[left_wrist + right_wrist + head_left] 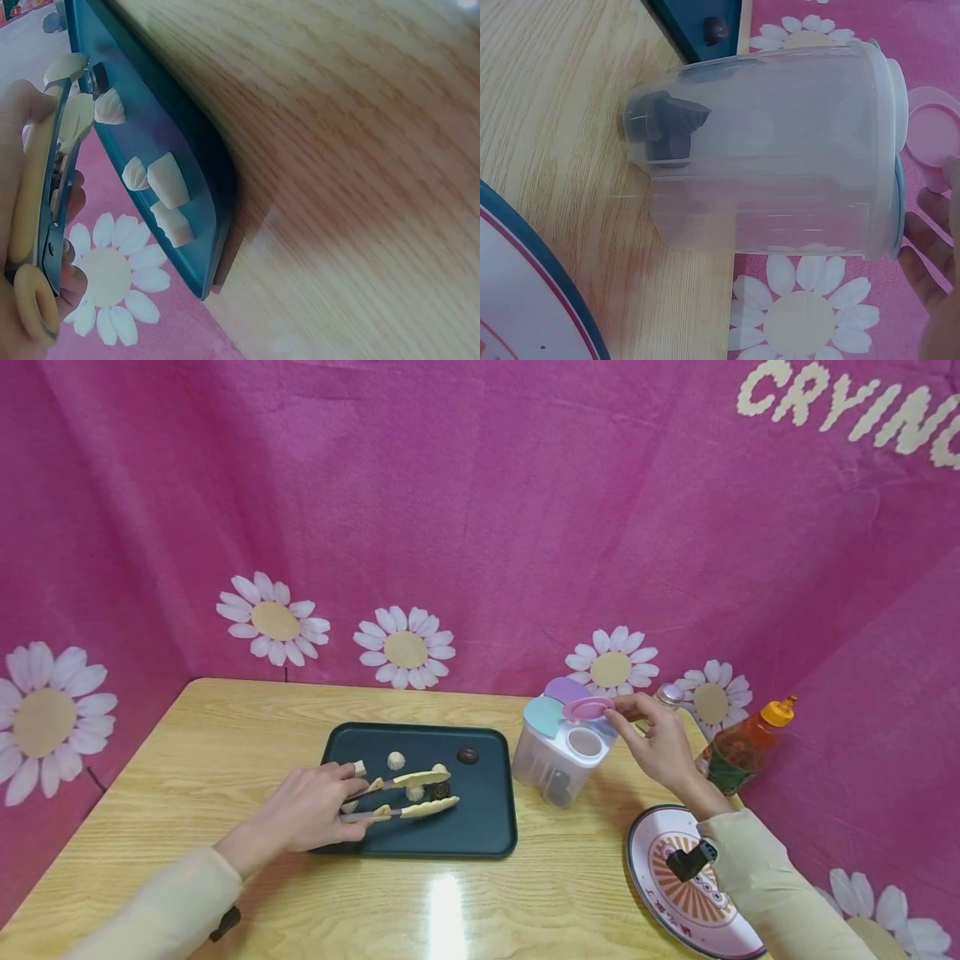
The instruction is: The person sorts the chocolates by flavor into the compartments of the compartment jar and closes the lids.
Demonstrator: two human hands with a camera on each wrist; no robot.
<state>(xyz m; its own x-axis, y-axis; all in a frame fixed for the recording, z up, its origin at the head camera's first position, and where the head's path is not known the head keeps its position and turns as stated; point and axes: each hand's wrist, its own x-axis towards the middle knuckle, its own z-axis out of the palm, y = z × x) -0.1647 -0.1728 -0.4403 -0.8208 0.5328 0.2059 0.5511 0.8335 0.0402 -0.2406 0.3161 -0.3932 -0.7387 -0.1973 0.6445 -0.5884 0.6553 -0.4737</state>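
My left hand [315, 808] grips a pair of tongs [429, 808] with cream-coloured tips, spread apart over the dark tray [480, 827]. White swirled pieces [396, 761] and dark chocolate-like pieces [468, 756] lie in that tray, some between or beside the tong tips. Pale blocky pieces [169, 181] show near one tray corner in the left wrist view. My right hand [654, 745] pinches the edge of a pink flip lid [588, 708], raised on a clear divided container [536, 764]. The round opening [585, 742] beside it is uncovered. Dark pieces [667, 127] sit at the container's bottom.
Teal [543, 716] and purple lids [566, 688] cover other compartments. A round patterned plate [652, 877] lies at the right, under my right forearm. A sauce bottle [738, 752] with a yellow cap and a small jar [669, 695] stand beyond it. Pink flowered cloth [480, 527] hangs behind the table.
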